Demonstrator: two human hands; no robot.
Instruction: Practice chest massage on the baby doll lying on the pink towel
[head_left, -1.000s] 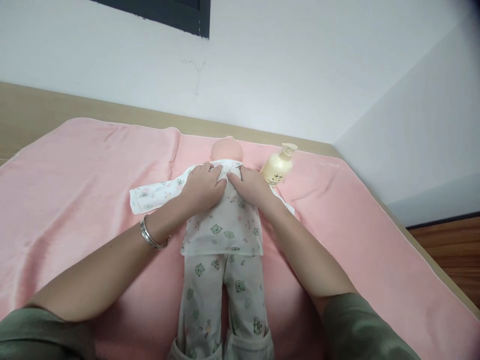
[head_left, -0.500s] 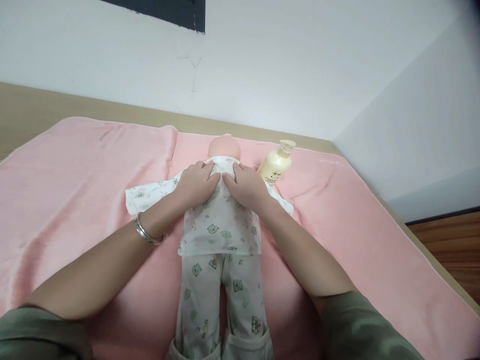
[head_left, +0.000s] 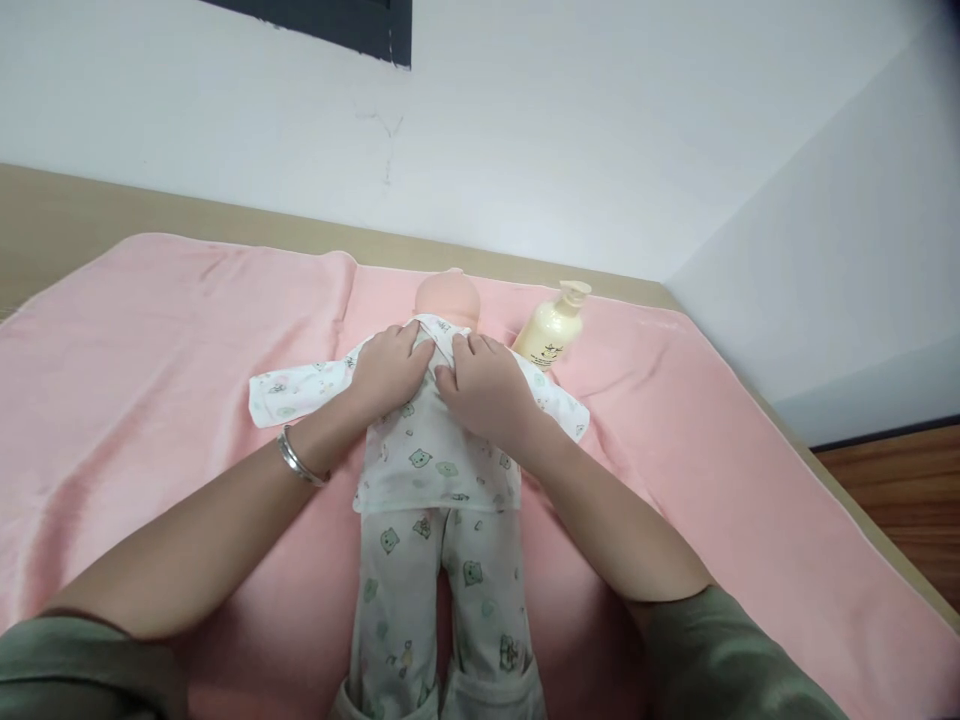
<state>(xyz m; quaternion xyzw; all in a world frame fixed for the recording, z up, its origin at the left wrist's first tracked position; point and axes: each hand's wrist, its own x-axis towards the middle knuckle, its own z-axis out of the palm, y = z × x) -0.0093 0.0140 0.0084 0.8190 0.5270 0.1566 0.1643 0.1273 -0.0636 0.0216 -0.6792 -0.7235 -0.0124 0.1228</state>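
Observation:
A baby doll [head_left: 448, 298] lies lengthwise in front of me, its bare head at the far end. It is dressed in a white long-sleeved shirt [head_left: 439, 468] with green animal prints and matching trousers [head_left: 480, 590]. My left hand [head_left: 391, 370] is closed on the shirt at the upper left chest, beside the neckline. On the other side, my right hand [head_left: 487, 385] has its fingers curled around the cloth near the collar, which is folded between the two hands. The sleeves spread out to both sides. My fingertips are partly hidden in the fabric.
Just right of the doll's head stands a cream pump bottle [head_left: 551, 328], leaning slightly. A wrinkled pink blanket [head_left: 172, 330] lies under everything, on a wooden surface [head_left: 60, 205]. A white wall [head_left: 525, 130] rises behind it.
My right hand has turned and pulled the shirt's neckline, so the collar now lies in a slanting fold. My left hand has shifted slightly left and down. The bottle has stayed put.

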